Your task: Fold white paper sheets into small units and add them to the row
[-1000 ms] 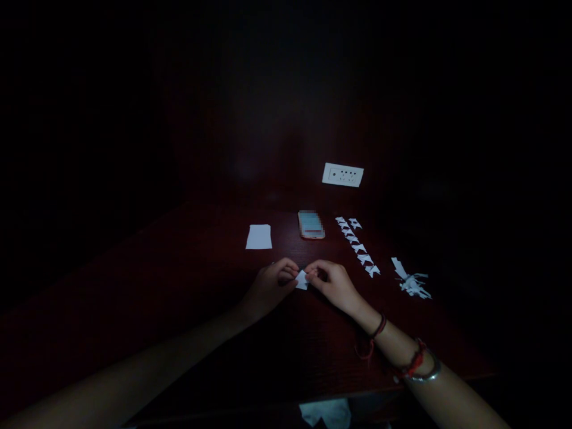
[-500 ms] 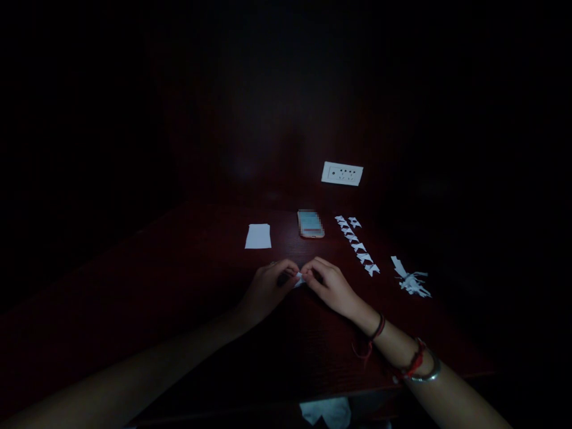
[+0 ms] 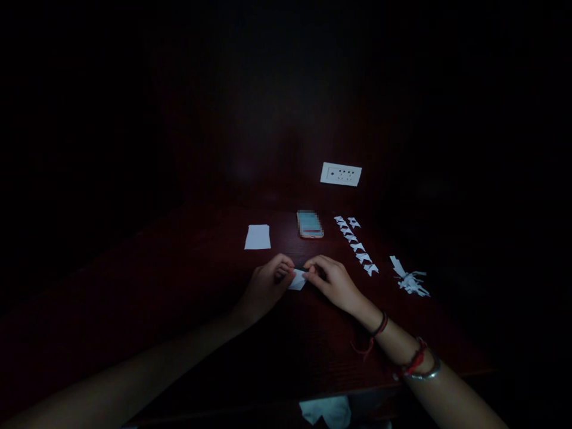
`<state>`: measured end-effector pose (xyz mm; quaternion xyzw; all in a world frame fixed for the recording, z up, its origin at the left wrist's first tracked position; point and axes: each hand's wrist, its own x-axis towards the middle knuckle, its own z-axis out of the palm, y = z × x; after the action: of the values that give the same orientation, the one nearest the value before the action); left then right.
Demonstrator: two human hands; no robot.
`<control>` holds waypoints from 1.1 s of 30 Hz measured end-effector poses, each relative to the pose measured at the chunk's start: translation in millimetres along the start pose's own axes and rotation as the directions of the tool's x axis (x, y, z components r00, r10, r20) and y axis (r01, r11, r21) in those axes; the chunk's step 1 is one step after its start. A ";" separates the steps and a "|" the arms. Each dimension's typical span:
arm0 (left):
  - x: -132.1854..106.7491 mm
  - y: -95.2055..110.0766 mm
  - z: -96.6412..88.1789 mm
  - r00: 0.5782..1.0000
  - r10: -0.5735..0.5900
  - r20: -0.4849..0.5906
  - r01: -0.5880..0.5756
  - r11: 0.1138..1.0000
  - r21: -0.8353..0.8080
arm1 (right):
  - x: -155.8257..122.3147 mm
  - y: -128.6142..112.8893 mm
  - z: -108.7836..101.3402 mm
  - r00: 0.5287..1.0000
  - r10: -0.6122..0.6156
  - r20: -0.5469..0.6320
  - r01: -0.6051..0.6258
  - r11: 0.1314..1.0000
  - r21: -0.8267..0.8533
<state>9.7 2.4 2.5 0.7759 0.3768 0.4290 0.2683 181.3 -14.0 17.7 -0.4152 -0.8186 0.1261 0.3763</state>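
Observation:
A small piece of white paper (image 3: 298,280) is held between my two hands, low over the dark red table (image 3: 201,268). My left hand (image 3: 270,282) pinches its left edge between thumb and fingers. At its upper right corner, my right hand (image 3: 333,282) grips the paper the same way. A faint line, perhaps a crease, crosses the paper. Beyond my left hand lies a flat stack of white paper (image 3: 258,237). To the right of my right hand runs a row of small folded paper pieces (image 3: 355,243), with a separate pair (image 3: 354,222) beside its far end.
A phone (image 3: 310,224) with a blurred screen lies behind my hands. Thin paper strips (image 3: 411,282) form a loose pile at the right. A white socket panel (image 3: 341,174) is on the back wall. Something pale (image 3: 326,411) shows below the table's front edge.
My hands have moved slightly apart, and more of the paper between them shows. The other things lie as before.

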 end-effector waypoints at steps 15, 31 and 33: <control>-3.6 4.8 2.7 0.995 0.061 0.073 -0.063 0.998 0.026 | -0.5 4.6 1.0 0.999 0.031 0.031 -0.033 0.998 0.055; -2.6 -1.2 0.8 0.991 0.025 0.130 -0.029 0.999 0.025 | -0.9 5.3 2.0 0.999 0.032 0.023 -0.033 0.999 0.038; -2.8 -0.9 1.3 0.991 0.036 0.133 -0.040 0.999 0.024 | -0.9 5.7 3.1 0.999 0.044 0.015 -0.044 0.999 0.029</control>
<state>9.4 0.5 -0.1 0.8132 0.3490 0.3767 0.2740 182.7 -10.7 12.2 -0.4266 -0.8101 0.1495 0.3735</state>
